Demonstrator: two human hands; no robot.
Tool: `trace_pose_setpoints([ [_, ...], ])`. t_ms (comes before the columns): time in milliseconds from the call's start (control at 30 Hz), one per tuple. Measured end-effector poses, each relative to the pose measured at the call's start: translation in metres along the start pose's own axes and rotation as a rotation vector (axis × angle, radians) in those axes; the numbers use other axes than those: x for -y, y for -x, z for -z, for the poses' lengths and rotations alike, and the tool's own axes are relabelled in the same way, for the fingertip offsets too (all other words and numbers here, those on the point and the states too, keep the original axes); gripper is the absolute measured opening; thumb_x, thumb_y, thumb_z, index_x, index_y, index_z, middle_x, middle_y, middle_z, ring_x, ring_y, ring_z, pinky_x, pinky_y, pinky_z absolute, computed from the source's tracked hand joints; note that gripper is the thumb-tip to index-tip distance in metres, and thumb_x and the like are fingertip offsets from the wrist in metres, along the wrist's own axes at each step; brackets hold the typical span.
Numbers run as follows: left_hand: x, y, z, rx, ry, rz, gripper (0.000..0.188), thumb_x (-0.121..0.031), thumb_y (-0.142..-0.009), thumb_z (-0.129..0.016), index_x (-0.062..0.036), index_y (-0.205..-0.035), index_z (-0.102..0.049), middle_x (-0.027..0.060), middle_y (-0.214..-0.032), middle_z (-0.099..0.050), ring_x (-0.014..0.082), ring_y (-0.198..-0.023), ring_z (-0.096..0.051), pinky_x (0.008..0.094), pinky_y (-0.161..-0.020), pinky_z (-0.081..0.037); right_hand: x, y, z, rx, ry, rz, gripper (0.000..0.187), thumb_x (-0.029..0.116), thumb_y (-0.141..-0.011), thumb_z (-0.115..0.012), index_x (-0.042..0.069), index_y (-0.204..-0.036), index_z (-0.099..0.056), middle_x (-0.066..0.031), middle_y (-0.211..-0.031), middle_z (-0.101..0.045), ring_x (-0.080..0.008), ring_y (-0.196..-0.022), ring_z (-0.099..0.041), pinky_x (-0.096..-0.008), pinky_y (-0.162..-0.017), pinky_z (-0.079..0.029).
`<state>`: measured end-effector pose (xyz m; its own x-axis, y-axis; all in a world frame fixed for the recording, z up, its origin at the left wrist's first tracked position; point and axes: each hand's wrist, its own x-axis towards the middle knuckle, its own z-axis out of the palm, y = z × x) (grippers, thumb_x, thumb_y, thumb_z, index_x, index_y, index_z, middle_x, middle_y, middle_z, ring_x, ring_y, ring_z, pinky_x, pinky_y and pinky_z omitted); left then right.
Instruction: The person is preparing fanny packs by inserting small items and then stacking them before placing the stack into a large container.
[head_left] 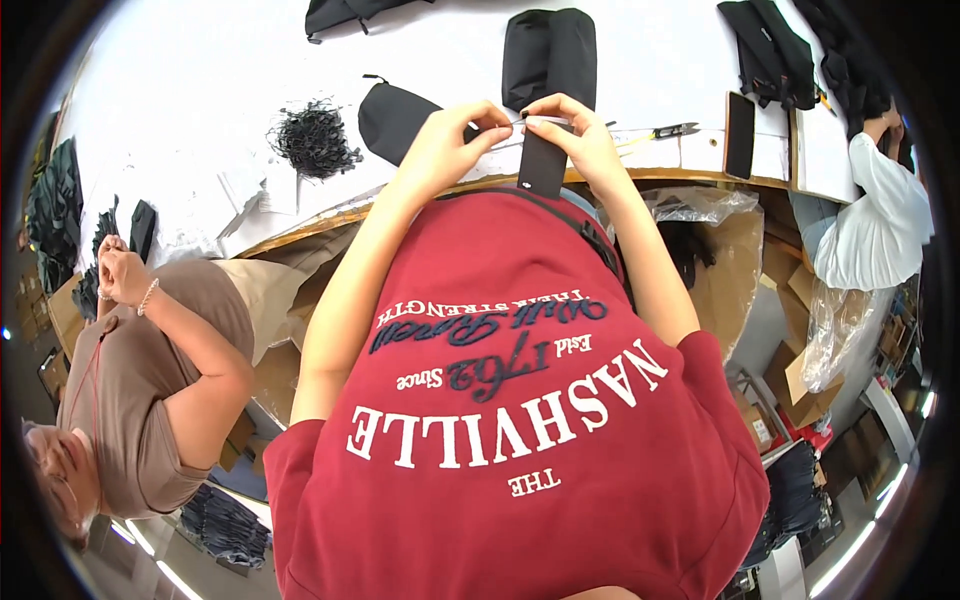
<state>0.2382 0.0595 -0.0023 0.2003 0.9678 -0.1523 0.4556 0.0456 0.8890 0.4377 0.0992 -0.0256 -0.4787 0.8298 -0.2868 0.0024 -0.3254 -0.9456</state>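
Left hand (pixel 458 138): pinched | right hand (pixel 588 142): pinched | arms (pixel 360 245): angled inward

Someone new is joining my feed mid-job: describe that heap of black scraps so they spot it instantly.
Start at the big white table and find the person's left hand. Go left past the black pouch beside it to the heap of black scraps. It is a loose, stringy tangle with ragged edges, whereas the pouch is one smooth piece.
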Motion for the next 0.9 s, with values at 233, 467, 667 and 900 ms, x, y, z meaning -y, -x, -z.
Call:
trace_pose_setpoints([
  [233, -0.009, 0.004, 0.008, -0.066, 0.108, 0.05, 0.017, -0.015, -0.085, -0.067, -0.0011, -0.093, -0.067, 0.0022, -0.082, -0.066, 0.0078, -0.071, -0.054, 0.023, -0.067, -0.044, 0.011, -0.004, -0.007, 0.051, -0.039, 0.035, 0.018, 0.012, -0.084, -0.068, 0.002, -0.098, -0.063, -0.003, -0.094, -0.065, -0.0109, -0.093, -0.06, -0.0253, -0.084, -0.047],
  [467, -0.007, 0.004, 0.018, -0.088, 0.168, 0.091, 0.013, -0.014, -0.081, -0.069, -0.0038, -0.088, -0.068, -0.0032, -0.076, -0.061, 0.0047, -0.061, -0.042, 0.0195, -0.059, -0.037, 0.027, -0.011, -0.02, -0.012, 0.497, 0.355, 0.017, 0.014, -0.075, -0.071, 0.007, -0.089, -0.063, -0.0049, -0.089, -0.062, -0.0216, -0.092, -0.057, -0.0323, -0.085, -0.044],
  [667, -0.01, 0.007, 0.023, -0.046, 0.175, 0.135, 0.012, -0.014, -0.081, -0.069, -0.0035, -0.085, -0.066, -0.0045, -0.072, -0.056, 0.005, -0.061, -0.041, 0.0193, -0.059, -0.036, 0.035, -0.011, -0.019, 0.03, 0.706, 0.473, 0.018, 0.02, -0.075, -0.072, 0.007, -0.082, -0.062, -0.004, -0.085, -0.06, -0.0233, -0.089, -0.054, -0.0327, -0.079, -0.043],
  [900, -0.012, 0.01, 0.019, -0.037, 0.198, 0.185, 0.014, -0.019, -0.082, -0.068, -0.005, -0.085, -0.066, -0.0043, -0.065, -0.051, 0.0053, -0.056, -0.034, 0.0215, -0.053, -0.031, 0.033, -0.003, -0.018, 0.034, 0.417, 0.107, 0.018, 0.021, -0.077, -0.072, 0.005, -0.077, -0.064, -0.0002, -0.072, -0.059, -0.0108, -0.07, -0.048, -0.0261, -0.062, -0.04],
])
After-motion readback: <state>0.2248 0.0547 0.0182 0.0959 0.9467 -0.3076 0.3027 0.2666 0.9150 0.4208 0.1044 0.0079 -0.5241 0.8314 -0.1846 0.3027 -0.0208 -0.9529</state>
